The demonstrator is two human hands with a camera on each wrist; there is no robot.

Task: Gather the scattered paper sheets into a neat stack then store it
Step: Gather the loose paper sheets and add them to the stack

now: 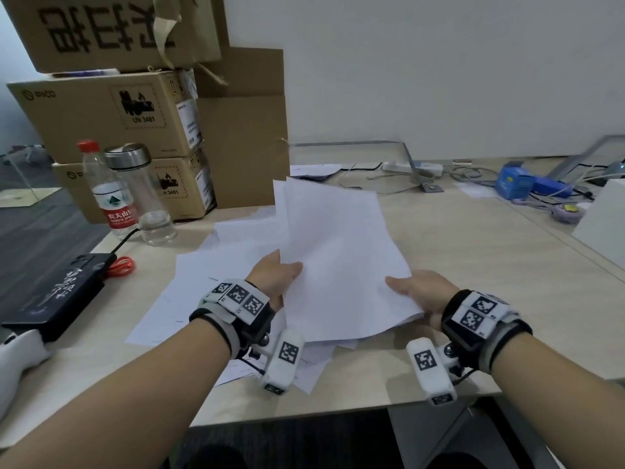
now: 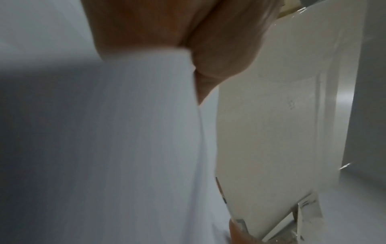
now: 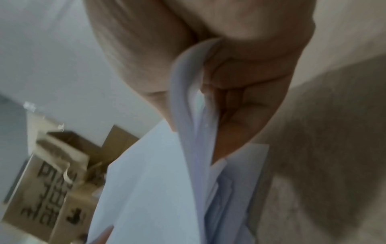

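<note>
A loose bundle of white paper sheets (image 1: pixel 341 262) is lifted above the desk, tilted up away from me. My left hand (image 1: pixel 280 277) holds its left edge with the thumb on top. My right hand (image 1: pixel 419 292) grips its near right corner, thumb over the sheets. The right wrist view shows the sheets' edges (image 3: pixel 194 132) pinched between thumb and fingers (image 3: pixel 246 99). In the left wrist view the paper (image 2: pixel 133 132) fills the left side under my palm (image 2: pixel 219 41). More scattered sheets (image 1: pixel 189 286) lie flat on the desk (image 1: pixel 490 265) beneath and to the left.
Stacked cardboard boxes (image 1: pixel 118 113) stand at the back left. A water bottle (image 1: pixel 108 194) and a glass flask (image 1: pixel 145 194) stand before them. A black box (image 1: pixel 54 292) and red scissors (image 1: pixel 121 265) lie left. Cables and blue items (image 1: pixel 527 184) sit back right.
</note>
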